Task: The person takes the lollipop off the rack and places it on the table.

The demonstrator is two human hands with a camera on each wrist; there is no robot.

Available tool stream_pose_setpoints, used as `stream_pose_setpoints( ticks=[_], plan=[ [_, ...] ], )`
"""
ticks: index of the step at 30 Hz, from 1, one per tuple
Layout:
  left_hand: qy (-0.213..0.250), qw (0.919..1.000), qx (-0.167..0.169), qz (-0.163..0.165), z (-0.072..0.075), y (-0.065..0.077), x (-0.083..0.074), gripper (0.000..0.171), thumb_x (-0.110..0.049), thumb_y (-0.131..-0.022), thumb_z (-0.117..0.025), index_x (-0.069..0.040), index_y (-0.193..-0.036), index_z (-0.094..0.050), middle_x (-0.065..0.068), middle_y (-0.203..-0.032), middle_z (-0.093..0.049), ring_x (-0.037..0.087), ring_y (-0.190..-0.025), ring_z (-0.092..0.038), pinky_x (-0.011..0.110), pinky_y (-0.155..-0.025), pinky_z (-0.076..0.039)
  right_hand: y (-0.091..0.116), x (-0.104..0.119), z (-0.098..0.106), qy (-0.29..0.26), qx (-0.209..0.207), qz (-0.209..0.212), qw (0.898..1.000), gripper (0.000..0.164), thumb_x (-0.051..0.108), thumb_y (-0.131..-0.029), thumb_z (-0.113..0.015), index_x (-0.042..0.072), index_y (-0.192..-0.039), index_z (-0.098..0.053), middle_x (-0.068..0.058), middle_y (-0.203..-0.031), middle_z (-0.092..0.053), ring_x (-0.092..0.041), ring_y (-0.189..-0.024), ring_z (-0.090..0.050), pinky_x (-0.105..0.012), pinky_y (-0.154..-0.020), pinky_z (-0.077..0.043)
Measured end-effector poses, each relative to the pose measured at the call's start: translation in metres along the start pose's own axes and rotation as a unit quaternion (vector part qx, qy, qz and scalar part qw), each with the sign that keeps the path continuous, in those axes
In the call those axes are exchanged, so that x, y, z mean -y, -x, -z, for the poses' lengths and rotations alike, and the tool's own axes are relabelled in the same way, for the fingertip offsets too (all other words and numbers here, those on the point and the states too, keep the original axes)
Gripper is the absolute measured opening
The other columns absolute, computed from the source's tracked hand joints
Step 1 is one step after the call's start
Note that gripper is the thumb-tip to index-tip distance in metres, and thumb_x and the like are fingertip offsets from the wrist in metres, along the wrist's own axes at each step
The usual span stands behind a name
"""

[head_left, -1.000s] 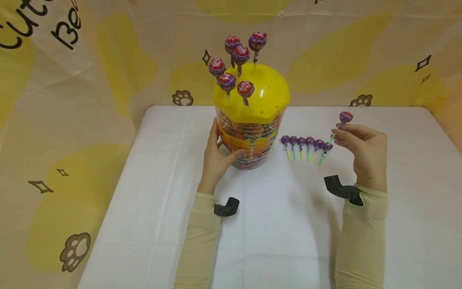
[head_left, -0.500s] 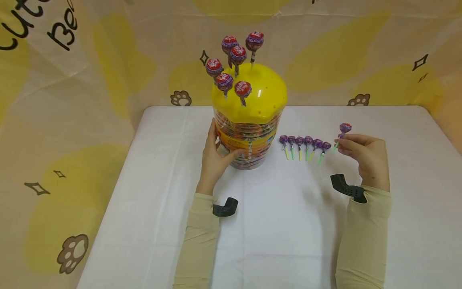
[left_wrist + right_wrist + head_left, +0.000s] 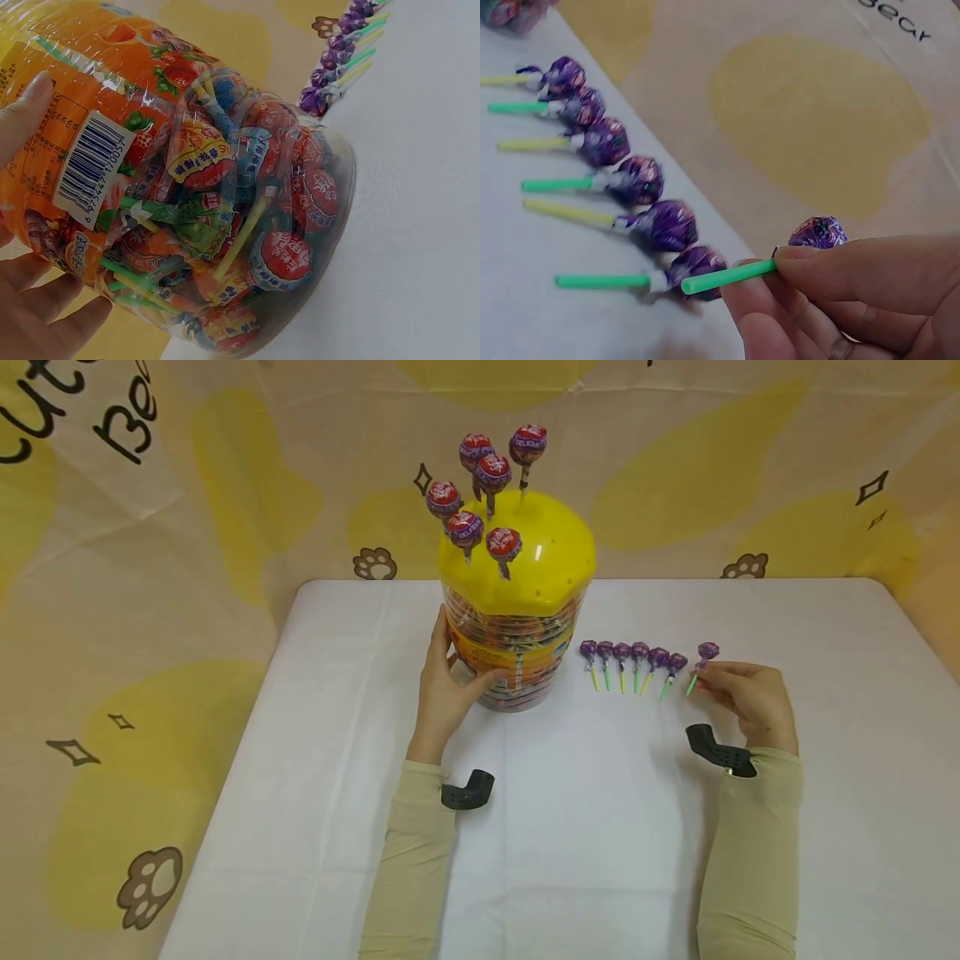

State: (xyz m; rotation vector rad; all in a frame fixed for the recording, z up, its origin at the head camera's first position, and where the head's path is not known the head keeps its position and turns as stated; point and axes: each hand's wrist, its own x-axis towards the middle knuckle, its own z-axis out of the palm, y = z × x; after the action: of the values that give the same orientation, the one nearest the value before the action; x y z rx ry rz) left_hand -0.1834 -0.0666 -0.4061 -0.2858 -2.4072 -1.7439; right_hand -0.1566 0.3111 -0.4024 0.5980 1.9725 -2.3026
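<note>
A clear ribbed jar [image 3: 517,639] with a yellow lid [image 3: 558,572] stands upright on the white table. My left hand [image 3: 445,697] holds its left side, thumb across the front. Wrapped lollipops and a barcode label [image 3: 95,169] show through and on its wall in the left wrist view. Between thumb and fingers, my right hand [image 3: 753,700] pinches a purple-wrapped lollipop [image 3: 708,651] by its green stick, its head tipped up. In the right wrist view the stick [image 3: 731,276] points left. Just left of that hand, several purple lollipops [image 3: 622,652] lie in a row, sticks toward me.
Several red and purple lollipops [image 3: 492,473] stick up from the left and back of the lid. Small holes dot the lid's right part. A patterned cloth backdrop [image 3: 675,460] rises behind the table's back edge [image 3: 810,580].
My right hand has lowered the lollipop toward the tabletop, near the right end of the row. My left hand keeps its hold on the jar.
</note>
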Motion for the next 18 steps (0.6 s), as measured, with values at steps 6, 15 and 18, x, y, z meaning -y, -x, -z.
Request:
stream_pose_setpoints(
  ticks=[6, 15, 18],
  plan=[
    [-0.001, 1.0, 0.001, -0.001, 0.0, 0.0, -0.001, 0.101, -0.027, -0.08, -0.077, -0.019, -0.153, -0.008, 0.003, -0.156, -0.018, 0.02, -0.14, -0.024, 0.038, -0.11, -0.031, -0.005, -0.01, 0.006, 0.008, 0.019, -0.033, 0.999, 0.026, -0.001, -0.088, -0.063, 0.012, -0.068, -0.074, 0.0, -0.069, -0.069, -0.009, -0.06, -0.066, -0.018, -0.06, -0.056],
    [0.0, 1.0, 0.002, -0.002, 0.0, 0.0, 0.0, 0.102, -0.027, -0.079, -0.078, -0.018, -0.153, -0.008, 0.004, -0.156, -0.017, 0.02, -0.14, -0.023, 0.039, -0.111, -0.031, -0.01, -0.019, 0.009, 0.015, 0.029, -0.042, 0.999, 0.027, -0.004, -0.087, -0.063, 0.012, -0.068, -0.072, 0.0, -0.068, -0.069, -0.008, -0.058, -0.066, -0.017, -0.059, -0.055],
    [0.002, 1.0, 0.001, -0.003, 0.0, -0.001, 0.001, 0.102, -0.027, -0.079, -0.078, -0.018, -0.153, -0.008, 0.004, -0.156, -0.017, 0.02, -0.14, -0.023, 0.039, -0.111, -0.031, -0.011, -0.021, 0.009, 0.018, 0.025, -0.043, 0.999, 0.027, -0.004, -0.087, -0.063, 0.012, -0.067, -0.071, 0.001, -0.068, -0.068, -0.007, -0.058, -0.066, -0.016, -0.059, -0.055]
  ],
)
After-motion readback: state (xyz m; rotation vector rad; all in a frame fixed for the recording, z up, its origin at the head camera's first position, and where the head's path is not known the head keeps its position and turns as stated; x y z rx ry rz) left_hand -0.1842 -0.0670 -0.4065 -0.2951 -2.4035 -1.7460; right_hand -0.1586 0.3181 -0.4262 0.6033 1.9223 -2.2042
